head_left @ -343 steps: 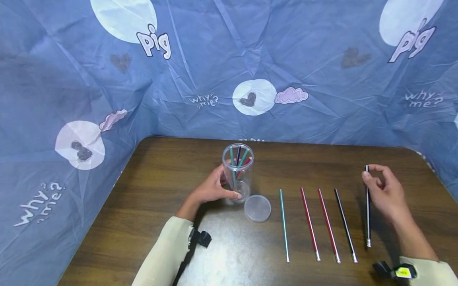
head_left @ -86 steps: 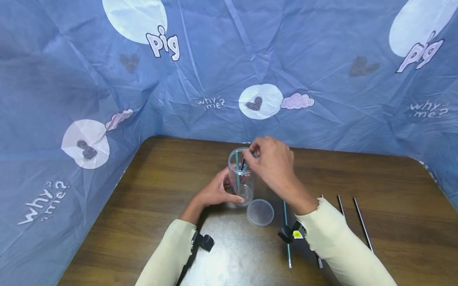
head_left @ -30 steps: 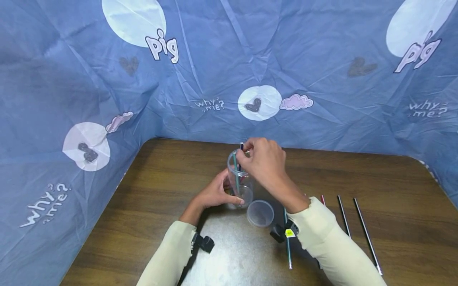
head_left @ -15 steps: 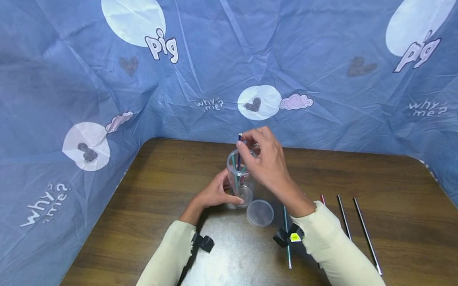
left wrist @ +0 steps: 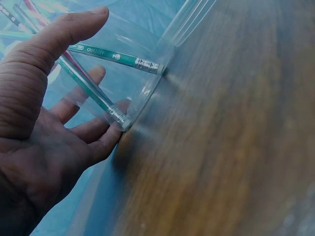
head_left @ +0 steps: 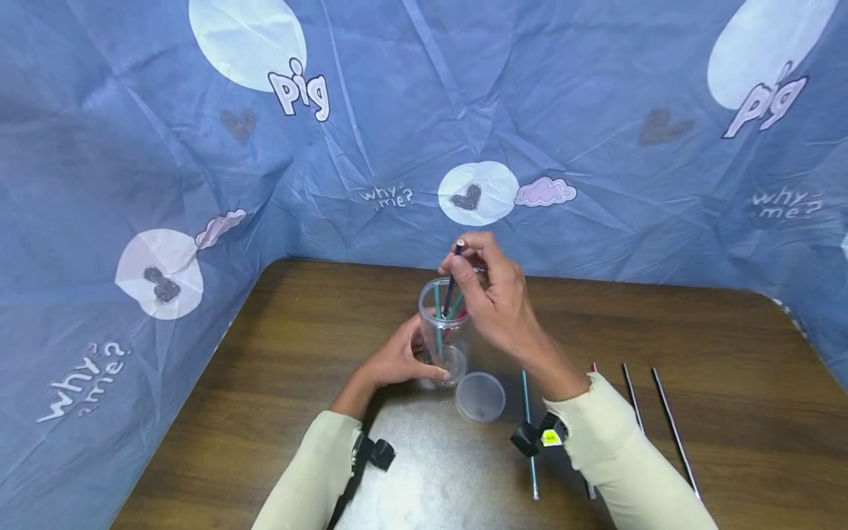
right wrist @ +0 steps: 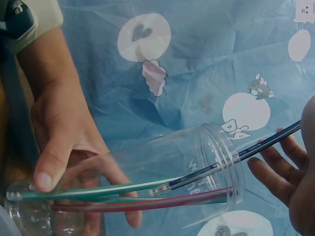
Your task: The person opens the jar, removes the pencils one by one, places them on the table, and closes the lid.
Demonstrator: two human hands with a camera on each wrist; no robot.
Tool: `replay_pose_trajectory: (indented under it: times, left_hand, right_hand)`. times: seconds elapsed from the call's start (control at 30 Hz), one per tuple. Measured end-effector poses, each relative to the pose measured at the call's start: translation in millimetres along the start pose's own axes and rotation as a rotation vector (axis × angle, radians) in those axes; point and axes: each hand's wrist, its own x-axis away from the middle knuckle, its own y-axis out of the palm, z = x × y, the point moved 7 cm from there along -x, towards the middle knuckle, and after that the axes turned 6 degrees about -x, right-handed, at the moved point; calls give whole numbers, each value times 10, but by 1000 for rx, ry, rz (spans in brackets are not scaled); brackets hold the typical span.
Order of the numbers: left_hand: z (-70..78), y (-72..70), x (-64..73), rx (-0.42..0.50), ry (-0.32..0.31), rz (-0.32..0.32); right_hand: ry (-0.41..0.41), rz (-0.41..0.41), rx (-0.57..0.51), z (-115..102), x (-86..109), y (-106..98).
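A clear plastic jar (head_left: 457, 340) stands on the table, and my left hand (head_left: 394, 357) grips its side, thumb in front. Above its mouth my right hand (head_left: 500, 298) pinches a dark pencil (head_left: 453, 280) near the upper end. The right wrist view shows that pencil (right wrist: 268, 142) slanting through the rim, its eraser end inside the jar and off the bottom. Green pencils (right wrist: 113, 189) and a red pencil (right wrist: 147, 204) lean within the jar. Seen from the left wrist, the green pencils' (left wrist: 108, 54) eraser ends are at the jar's base. A round translucent lid (head_left: 481, 397) lies beside the jar.
Right of the lid, a teal pencil (head_left: 533, 471) lies on the brown table (head_left: 298, 316). Red pencils (head_left: 594, 366), partly hidden by my right forearm, and two dark pencils (head_left: 672, 419) lie farther right. A blue printed cloth (head_left: 371, 132) hangs behind the table.
Over the last second my right hand has risen, drawing the dark pencil higher out of the jar and tilting it rightward. The dark pencil held 11.4 seconds ago appears to lie on the table.
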Motion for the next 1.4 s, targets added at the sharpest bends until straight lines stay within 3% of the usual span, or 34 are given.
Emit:
replay_pose_trajectory:
  times: [0.2, 0.43, 0.6, 0.97, 1.4]
  left_hand:
    - [-21, 3, 29, 17, -7, 4]
    - [-25, 21, 26, 21, -9, 7]
    - [-24, 14, 8, 8, -18, 13]
    - [6, -24, 20, 2, -5, 19]
    - [-3, 9, 8, 3, 0, 7]
  right_hand:
    - [-93, 43, -57, -47, -1, -28]
    - [-334, 206, -180, -267, 26, -142]
    - [-405, 263, -210, -420, -18, -232]
    - [-415, 427, -194, -520, -23, -503]
    - [-164, 522, 32, -238, 267, -988]
